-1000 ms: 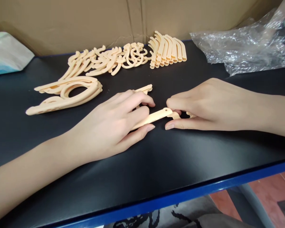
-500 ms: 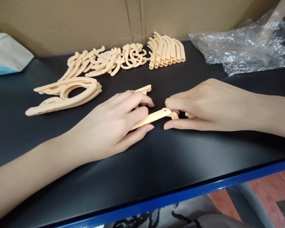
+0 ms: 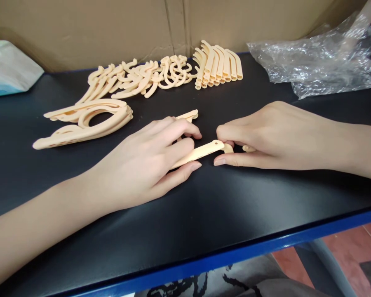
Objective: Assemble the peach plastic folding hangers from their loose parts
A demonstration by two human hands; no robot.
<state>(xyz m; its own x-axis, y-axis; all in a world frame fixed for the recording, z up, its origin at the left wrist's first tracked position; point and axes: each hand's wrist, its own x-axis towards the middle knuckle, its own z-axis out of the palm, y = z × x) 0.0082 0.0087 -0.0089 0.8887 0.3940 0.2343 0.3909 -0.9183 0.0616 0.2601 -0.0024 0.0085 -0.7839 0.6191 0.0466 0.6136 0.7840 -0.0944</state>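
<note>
My left hand (image 3: 151, 161) is closed round a cream plastic hanger arm (image 3: 202, 151), its thumb along the near edge. The arm's end with a small round hole points right. Another cream arm end (image 3: 190, 115) sticks out beyond my left fingers; whether both belong to one folding hanger is hidden. At the holed end, my right hand (image 3: 266, 136) pinches a curved cream hanger hook (image 3: 228, 148) between thumb and fingers. The hook meets the arm's end, and its knobbed tip (image 3: 249, 148) shows past my fingers. My palm covers the rest.
Folded hangers (image 3: 111, 123) lie stacked at the left on the black table (image 3: 185, 231). Behind are a pile of loose hooks (image 3: 142, 80) and a stack of hanger arms (image 3: 219, 68). A clear plastic bag (image 3: 312, 62) is at back right, a tissue pack (image 3: 12, 70) at back left.
</note>
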